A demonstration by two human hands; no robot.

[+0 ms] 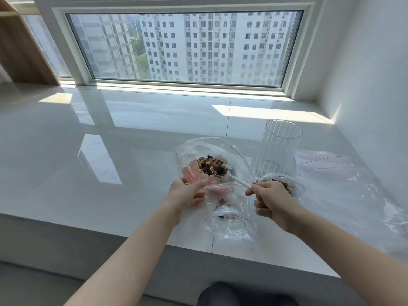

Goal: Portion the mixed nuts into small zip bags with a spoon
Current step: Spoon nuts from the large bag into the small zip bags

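Observation:
A large clear zip bag (189, 151) stands open on the white sill, with a heap of mixed nuts (208, 164) inside. My left hand (186, 194) pinches its near rim and holds it open. My right hand (270, 200) grips the white handle of a spoon (239, 181). The spoon's bowl lies inside the big bag, loaded with nuts. A small zip bag (231, 225) with a red seal line lies between my hands near the sill's front edge, a few nuts in it. Another small bag (287, 184) holding nuts sits just behind my right hand.
A ribbed clear glass (279, 149) stands upright right of the big bag. Several flat zip bags (340, 180) are spread over the right side of the sill (110, 151), close to the side wall. The sill's front edge runs just under my forearms.

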